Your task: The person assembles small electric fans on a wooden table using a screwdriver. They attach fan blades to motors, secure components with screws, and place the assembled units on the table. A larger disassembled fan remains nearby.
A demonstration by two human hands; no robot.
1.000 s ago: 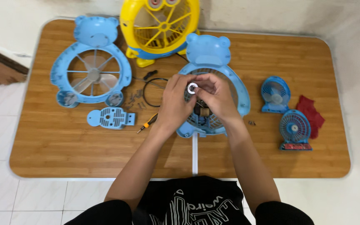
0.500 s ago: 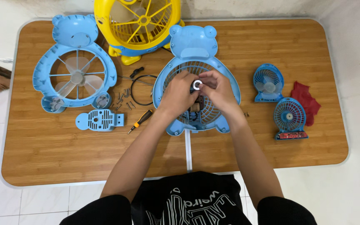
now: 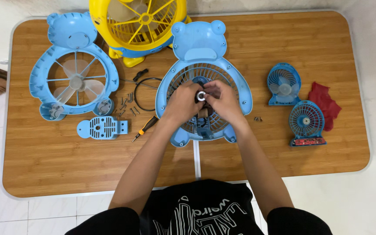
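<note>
Both hands cover the hub of the blue bear-shaped fan grille [image 3: 203, 65], which lies near the middle of the wooden table [image 3: 283, 165]. Left hand [image 3: 182, 102] and right hand [image 3: 225, 102] pinch a small white ring [image 3: 201, 96] together, fingers closed on it; the motor beneath is mostly hidden. The yellow fan [image 3: 138, 21] is cut off at the far edge (top unseen). Loose screws [image 3: 127, 104] lie uncontained beside a black wire loop [image 3: 146, 93].

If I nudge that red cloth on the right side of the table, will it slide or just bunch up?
The red cloth lies crumpled in soft folds, so it is probably floppy and would bunch rather than slide whole. It looks thin, likely light. It touches a small blue fan, which may shift too.
</note>
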